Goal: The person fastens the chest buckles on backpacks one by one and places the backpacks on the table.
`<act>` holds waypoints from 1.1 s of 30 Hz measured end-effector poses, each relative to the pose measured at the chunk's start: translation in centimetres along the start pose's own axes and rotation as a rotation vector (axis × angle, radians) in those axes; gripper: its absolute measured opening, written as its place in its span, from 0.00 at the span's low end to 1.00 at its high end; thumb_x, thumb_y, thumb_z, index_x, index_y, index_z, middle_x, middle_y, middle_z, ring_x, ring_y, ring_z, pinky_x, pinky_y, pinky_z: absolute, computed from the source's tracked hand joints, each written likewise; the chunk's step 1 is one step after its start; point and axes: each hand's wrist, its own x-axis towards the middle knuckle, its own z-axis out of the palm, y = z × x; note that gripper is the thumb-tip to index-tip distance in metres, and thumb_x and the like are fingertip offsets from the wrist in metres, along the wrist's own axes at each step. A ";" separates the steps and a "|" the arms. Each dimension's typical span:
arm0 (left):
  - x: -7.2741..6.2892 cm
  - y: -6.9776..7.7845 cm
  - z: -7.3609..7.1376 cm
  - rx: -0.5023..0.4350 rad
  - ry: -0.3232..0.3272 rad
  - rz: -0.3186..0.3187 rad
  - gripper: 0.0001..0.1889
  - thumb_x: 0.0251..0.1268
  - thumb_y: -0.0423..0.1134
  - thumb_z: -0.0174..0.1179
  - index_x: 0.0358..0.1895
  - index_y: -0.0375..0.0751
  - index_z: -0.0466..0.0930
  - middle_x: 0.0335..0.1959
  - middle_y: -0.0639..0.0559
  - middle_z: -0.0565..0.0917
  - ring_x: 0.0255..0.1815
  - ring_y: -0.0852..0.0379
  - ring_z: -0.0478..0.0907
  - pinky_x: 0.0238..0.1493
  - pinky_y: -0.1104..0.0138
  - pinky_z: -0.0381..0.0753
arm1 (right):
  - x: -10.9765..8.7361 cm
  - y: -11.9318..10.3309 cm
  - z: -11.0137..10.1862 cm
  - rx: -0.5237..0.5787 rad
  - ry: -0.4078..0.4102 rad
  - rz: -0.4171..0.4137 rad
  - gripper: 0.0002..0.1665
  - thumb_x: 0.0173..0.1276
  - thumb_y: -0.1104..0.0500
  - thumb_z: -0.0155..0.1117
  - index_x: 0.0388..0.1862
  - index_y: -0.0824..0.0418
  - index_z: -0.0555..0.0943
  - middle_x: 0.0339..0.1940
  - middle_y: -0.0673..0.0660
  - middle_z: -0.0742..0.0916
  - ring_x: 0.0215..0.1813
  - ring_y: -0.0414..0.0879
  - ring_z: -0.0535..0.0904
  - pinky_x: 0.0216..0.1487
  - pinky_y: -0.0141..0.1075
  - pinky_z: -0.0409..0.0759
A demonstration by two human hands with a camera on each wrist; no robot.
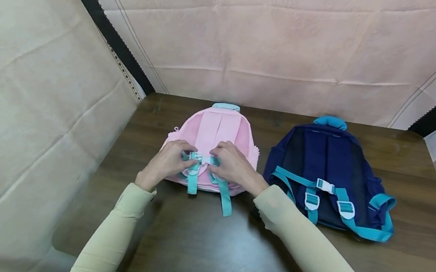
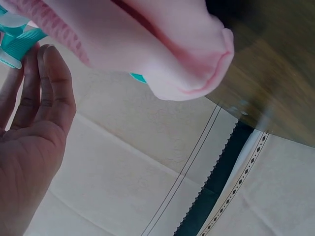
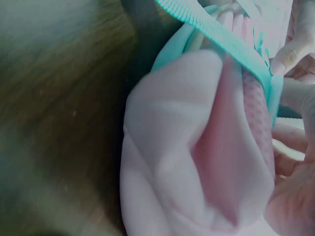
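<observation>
A small pink backpack [image 1: 219, 129] lies on the table with its strap side up. Across its lower part runs a turquoise chest strap [image 1: 214, 160] with a pale buckle [image 1: 199, 157]. My left hand [image 1: 172, 159] pinches the strap at the left of the buckle, its thumb below and fingers above. On the other side, my right hand [image 1: 234, 165] pinches the strap between thumb and fingers. In the right wrist view, the thumb of the right hand [image 3: 295, 118] lies against the turquoise webbing [image 3: 221, 42]. Whether the buckle is fastened I cannot tell.
To the right lies a larger navy backpack [image 1: 326, 159] with turquoise straps and white buckles, its chest buckle [image 1: 325, 186] joined. Both bags are on a brown wooden table [image 1: 200, 243]. Pale fabric walls [image 1: 280, 45] stand behind and at the sides.
</observation>
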 end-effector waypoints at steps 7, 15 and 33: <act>0.1 -0.3 0.2 -0.023 -0.010 0.018 0.20 0.69 0.39 0.77 0.59 0.34 0.89 0.51 0.39 0.92 0.48 0.45 0.86 0.59 0.51 0.90 | 0.6 0.0 0.7 0.012 0.004 0.048 0.22 0.72 0.55 0.79 0.61 0.64 0.90 0.55 0.62 0.91 0.54 0.54 0.82 0.59 0.43 0.86; 0.1 -0.4 0.1 -0.050 -0.003 -0.007 0.19 0.68 0.39 0.77 0.58 0.34 0.90 0.49 0.40 0.92 0.46 0.46 0.85 0.55 0.53 0.90 | 0.4 0.5 0.5 0.088 0.025 0.034 0.20 0.73 0.58 0.77 0.60 0.65 0.90 0.55 0.62 0.92 0.54 0.54 0.83 0.61 0.44 0.87; 0.2 -0.1 0.5 -0.087 0.049 0.041 0.19 0.67 0.37 0.78 0.58 0.35 0.90 0.52 0.40 0.92 0.49 0.45 0.87 0.57 0.52 0.91 | -0.1 0.6 -0.8 0.093 0.105 0.007 0.21 0.71 0.58 0.79 0.59 0.65 0.91 0.55 0.63 0.92 0.56 0.55 0.84 0.65 0.48 0.88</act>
